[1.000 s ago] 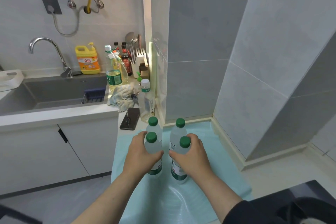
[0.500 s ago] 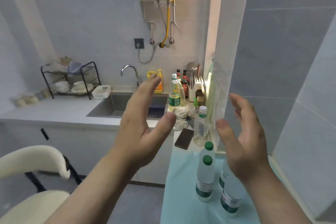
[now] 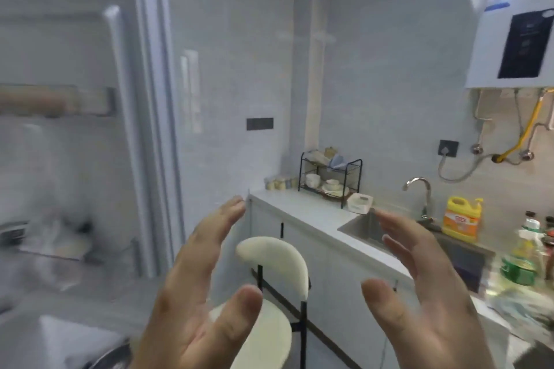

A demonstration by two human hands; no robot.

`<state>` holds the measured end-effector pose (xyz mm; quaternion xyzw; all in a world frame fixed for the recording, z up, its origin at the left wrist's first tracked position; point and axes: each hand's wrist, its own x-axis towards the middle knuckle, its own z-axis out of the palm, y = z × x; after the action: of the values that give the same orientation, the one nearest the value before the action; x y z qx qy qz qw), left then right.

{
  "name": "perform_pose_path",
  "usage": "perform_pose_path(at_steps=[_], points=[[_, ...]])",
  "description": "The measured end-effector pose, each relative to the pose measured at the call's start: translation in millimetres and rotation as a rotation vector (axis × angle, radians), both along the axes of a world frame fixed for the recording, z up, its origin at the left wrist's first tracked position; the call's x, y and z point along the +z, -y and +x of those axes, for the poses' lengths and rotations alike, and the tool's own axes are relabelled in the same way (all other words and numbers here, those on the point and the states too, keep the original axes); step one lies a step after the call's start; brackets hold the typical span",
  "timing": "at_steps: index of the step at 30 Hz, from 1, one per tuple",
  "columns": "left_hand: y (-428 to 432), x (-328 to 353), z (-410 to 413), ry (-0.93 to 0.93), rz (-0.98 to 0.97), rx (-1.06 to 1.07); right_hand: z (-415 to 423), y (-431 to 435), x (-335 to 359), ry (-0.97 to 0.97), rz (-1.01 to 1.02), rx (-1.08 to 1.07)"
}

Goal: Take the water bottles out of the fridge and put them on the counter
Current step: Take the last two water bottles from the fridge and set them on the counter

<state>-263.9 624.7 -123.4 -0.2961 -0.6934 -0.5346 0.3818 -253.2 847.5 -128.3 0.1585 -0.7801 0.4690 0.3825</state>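
Note:
My left hand [image 3: 198, 287] and my right hand [image 3: 419, 287] are raised in front of me, palms facing each other, fingers spread, holding nothing. The open fridge [image 3: 60, 159] fills the left side, blurred, with a shelf and some unclear items inside. No water bottles are in view; the ones on the blue mat are out of frame. The grey counter [image 3: 302, 210] runs along the wall at the right.
A white chair [image 3: 269, 302] stands between my hands and the counter. On the counter are a black dish rack [image 3: 329, 180], a sink [image 3: 449, 249] with a tap [image 3: 419, 189], a yellow detergent jug [image 3: 461, 219] and oil bottles [image 3: 521, 260]. A water heater [image 3: 515, 24] hangs above.
My hands let go of two bottles on the blue mat and lifted away open. My view swung left from that counter, past the sink, towards the open fridge.

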Motion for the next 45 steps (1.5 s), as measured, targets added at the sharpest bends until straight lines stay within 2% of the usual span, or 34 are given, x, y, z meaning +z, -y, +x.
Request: perform_pose_path(at_steps=[5, 12, 20, 25, 30, 36, 45], points=[[134.4, 6.9, 66.4, -0.011, 0.066, 0.282, 10.7, 138.1, 7.7, -0.046, -0.040, 0.260], [298.4, 12.2, 166.7, -0.008, 0.128, 0.599, 40.8, 312.7, 13.6, -0.079, -0.064, 0.493], [421.9, 19.6, 202.0, -0.051, 0.116, 0.765, 33.3, 462.0, 19.0, -0.049, -0.094, 0.765], [479.4, 20.6, 179.5, -0.024, 0.127, 0.868, 0.5, 545.3, 13.7, -0.029, -0.071, 0.842], [556.5, 20.2, 122.3, -0.017, 0.106, 0.925, -58.6, 631.7, 16.3, -0.007, -0.088, 0.885], [641.9, 25.0, 50.1, 0.007, 0.184, 0.928, -124.5, 725.0, 26.3, 0.042, -0.089, 0.894], [749.7, 32.1, -46.9, 0.138, 0.239, 0.895, -191.7, 840.5, 38.3, 0.241, -0.015, 0.823]])
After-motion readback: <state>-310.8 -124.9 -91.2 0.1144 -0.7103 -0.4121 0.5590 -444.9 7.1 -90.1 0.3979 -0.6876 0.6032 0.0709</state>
